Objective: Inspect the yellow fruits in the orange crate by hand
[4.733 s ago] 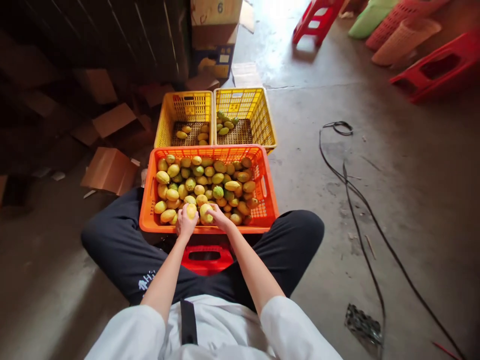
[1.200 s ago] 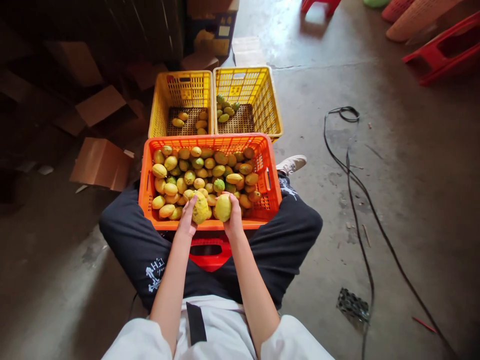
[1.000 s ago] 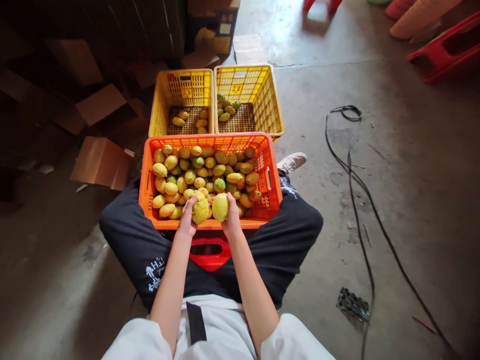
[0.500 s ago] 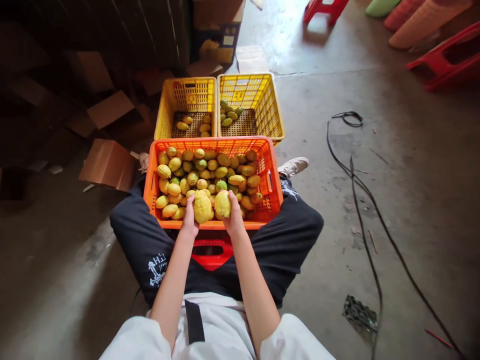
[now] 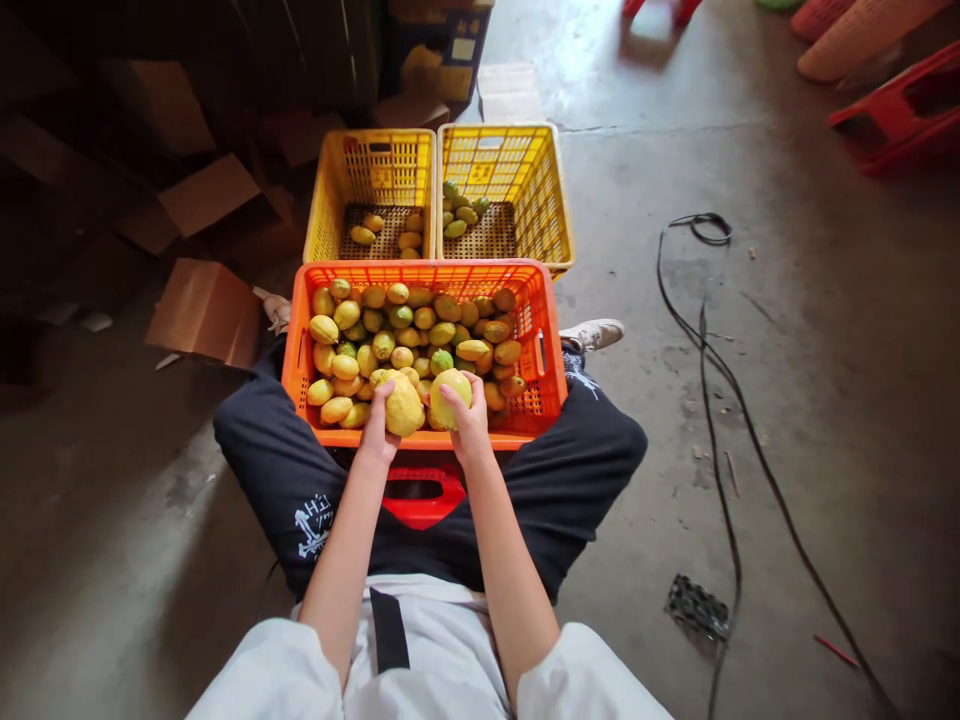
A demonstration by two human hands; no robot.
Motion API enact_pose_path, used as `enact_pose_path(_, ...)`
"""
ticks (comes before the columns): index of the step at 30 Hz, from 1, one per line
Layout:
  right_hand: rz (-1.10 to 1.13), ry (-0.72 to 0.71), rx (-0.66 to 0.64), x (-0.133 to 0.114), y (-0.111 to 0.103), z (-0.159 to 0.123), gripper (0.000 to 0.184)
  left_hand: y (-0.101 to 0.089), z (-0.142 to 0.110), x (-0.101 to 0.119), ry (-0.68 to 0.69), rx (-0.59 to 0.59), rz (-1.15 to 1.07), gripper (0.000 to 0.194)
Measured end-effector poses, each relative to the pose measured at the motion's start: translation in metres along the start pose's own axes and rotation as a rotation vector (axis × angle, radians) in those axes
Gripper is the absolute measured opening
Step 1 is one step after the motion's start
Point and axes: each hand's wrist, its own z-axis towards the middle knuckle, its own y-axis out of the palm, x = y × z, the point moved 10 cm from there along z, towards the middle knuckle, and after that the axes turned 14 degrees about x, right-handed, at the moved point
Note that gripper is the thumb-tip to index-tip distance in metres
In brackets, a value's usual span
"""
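Observation:
My left hand is closed around a bumpy yellow lemon. A smoother, rounder yellow lemon is gripped in my right hand, its thumb lying across the fruit. Both are held side by side, slightly apart, over the near rim of an orange plastic crate. Inside that crate lie several yellow and greenish lemons, partly hidden by my hands and the held fruit.
Beyond the orange crate stand two yellow crates, the left one and the right one, each with several fruits inside. Cardboard boxes lie at the left. A black cable runs along the floor at the right, near a red stool.
My right hand has turned the rounder lemon, and its thumb now lies over the fruit. The left hand still grips the bumpy lemon, brought slightly nearer. The view has tilted down a little.

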Motion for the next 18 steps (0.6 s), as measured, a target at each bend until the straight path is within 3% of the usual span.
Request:
enact_pose_path(6,-0.055,-0.054,0.033,-0.0035,-0.0033,-0.0003,0.048,-0.0093,0.0038,0.0065,0.039,0.085,0.037,0.033)
enact_pose_path(18,-0.018,-0.029,0.055,-0.0012,0.0014,-0.0036,0.057,-0.0047,-0.0008,0.0094,0.039,0.048,0.014,0.028)
